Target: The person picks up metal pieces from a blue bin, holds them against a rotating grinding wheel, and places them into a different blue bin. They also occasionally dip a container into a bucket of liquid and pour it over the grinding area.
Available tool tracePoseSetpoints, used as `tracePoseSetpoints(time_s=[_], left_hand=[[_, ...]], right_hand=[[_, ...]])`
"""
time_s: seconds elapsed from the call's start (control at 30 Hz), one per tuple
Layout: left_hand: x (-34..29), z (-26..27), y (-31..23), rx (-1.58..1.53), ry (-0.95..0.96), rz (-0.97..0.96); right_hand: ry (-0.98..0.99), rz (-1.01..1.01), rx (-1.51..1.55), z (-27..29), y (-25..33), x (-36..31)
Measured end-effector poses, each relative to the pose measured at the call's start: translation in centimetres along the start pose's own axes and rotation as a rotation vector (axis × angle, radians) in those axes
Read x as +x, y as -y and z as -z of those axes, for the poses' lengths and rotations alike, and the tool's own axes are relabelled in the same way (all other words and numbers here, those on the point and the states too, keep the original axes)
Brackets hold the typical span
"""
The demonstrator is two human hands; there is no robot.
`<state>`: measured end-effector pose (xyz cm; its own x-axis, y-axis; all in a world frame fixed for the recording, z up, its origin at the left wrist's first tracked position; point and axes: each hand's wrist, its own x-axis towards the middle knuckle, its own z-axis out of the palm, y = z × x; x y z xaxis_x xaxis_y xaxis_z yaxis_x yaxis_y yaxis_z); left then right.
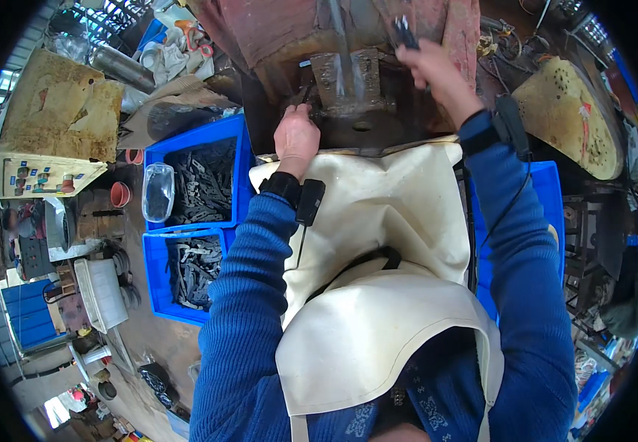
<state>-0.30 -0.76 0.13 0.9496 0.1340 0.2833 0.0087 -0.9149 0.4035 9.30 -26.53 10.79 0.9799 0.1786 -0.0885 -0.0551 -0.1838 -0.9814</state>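
The right hand grips a dark piece right of the metal block, the left hand (grip unclear) left of it.

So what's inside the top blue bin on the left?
Lots of dark pieces are heaped in the blue bin, with a clear tub at its left edge. You can't see the bin's bottom or the lowest pieces, because the pile covers them.
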Motion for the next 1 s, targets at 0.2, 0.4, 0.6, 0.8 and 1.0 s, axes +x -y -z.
tracePoseSetpoints(time_s=[0.2,0.4,0.6,0.8,1.0], left_hand=[[0.0,0.0,0.0,0.015,-0.007,0.02],[0.0,0.0,-0.1,-0.016,-0.005,0.041],[-0.1,0.2,-0.4,-0.013,0.01,0.067],[0.1,0.4,-0.4,-0.002,0.023,0.056],[-0.1,0.0,-0.2,-0.006,-0.043,-0.026]], right_hand=[[-0.172,0.126,-0.186,-3.4,9.8,1.9],[-0.35,0.52,-0.627,-6.6,11.2,7.4],[-0.291,0.59,-0.771,-8.2,8.7,8.7],[-0.251,0.61,-0.784,-8.6,7.7,9.4],[-0.228,0.636,-0.769,-8.5,7.5,9.8]])
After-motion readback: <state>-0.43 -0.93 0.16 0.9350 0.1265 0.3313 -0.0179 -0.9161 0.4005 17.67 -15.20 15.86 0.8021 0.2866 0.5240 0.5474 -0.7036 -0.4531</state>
